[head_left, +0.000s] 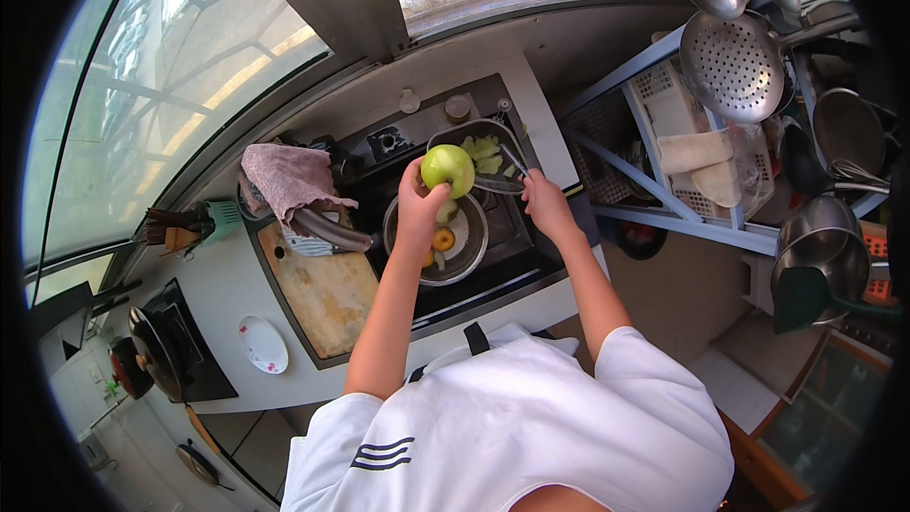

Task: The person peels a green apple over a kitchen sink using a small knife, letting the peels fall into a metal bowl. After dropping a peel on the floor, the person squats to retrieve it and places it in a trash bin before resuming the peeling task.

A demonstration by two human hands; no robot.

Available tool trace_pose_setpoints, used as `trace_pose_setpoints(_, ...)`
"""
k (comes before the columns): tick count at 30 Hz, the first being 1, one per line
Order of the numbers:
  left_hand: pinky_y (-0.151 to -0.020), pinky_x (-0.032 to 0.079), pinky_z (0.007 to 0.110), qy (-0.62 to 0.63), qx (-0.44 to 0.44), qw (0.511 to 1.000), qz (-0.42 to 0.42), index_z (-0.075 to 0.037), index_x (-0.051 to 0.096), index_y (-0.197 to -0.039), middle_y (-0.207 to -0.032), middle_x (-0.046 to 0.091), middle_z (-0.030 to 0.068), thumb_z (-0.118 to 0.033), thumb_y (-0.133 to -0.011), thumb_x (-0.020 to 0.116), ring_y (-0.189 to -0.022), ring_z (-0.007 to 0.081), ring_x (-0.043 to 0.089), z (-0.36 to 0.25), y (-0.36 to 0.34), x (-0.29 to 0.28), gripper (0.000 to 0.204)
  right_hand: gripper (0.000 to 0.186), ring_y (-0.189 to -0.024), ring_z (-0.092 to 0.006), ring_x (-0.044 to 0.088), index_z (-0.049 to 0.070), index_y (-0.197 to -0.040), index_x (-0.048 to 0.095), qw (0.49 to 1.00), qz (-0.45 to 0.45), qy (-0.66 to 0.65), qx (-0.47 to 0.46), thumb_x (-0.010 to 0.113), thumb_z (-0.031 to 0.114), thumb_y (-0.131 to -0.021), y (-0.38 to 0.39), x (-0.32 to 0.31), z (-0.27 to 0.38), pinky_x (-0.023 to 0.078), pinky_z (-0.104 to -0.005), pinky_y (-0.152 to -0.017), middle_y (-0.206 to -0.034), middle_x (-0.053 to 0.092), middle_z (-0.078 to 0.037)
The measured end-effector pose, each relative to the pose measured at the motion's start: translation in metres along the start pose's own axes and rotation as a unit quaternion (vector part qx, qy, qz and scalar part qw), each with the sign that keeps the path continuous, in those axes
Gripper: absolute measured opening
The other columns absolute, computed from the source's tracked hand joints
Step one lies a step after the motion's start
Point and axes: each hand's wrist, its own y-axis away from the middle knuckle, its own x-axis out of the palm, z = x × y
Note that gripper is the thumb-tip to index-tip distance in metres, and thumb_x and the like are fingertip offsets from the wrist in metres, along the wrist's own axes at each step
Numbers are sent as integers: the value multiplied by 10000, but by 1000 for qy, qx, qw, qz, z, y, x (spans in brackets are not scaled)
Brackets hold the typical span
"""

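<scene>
My left hand (417, 209) is closed round a green apple (447, 171), raised over the stove. Fingers and thumb grip its left and lower sides. To its right, my right hand (547, 204) is closed on a slim dark-and-silver bladed tool (515, 161); whether it is a knife or a peeler I cannot tell. The tool points up and left, apart from the apple. Behind it, a dark shallow pan (496, 186) holds pale green peelings (486, 151). Below the apple stands a metal pot (484, 251) with a yellow-orange round piece (443, 240) and other pieces in it.
A wooden cutting board (327, 299) lies left of the pot, with a pinkish cloth (284, 180) draped behind it. Farther left are a floral white plate (263, 344) and a green utensil holder (223, 217). A blue rack (664, 171) and hanging metal strainer (732, 64) are right.
</scene>
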Motion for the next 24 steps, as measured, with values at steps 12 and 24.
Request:
trace_pose_setpoints(12,-976,456,313,-38,56,993,-98,-10,500,-1278,-1179,615,84,8,-809,693,-1106,169,599,12,6,-6,508,208,-763,-346,666,46,-975,620,981,-194,4,8,717,192,-862,-37,-27,33,504,-399,-671,-739,651,-104)
trace_pose_setpoints(24,-940,488,314,-4,30,996,-85,-6,495,-1226,-1182,608,106,16,-769,708,-1066,178,616,23,10,-12,506,252,-754,-272,698,-2,-914,699,968,-213,-120,-56,785,207,-803,-114,4,-15,524,-371,-694,-802,707,-118)
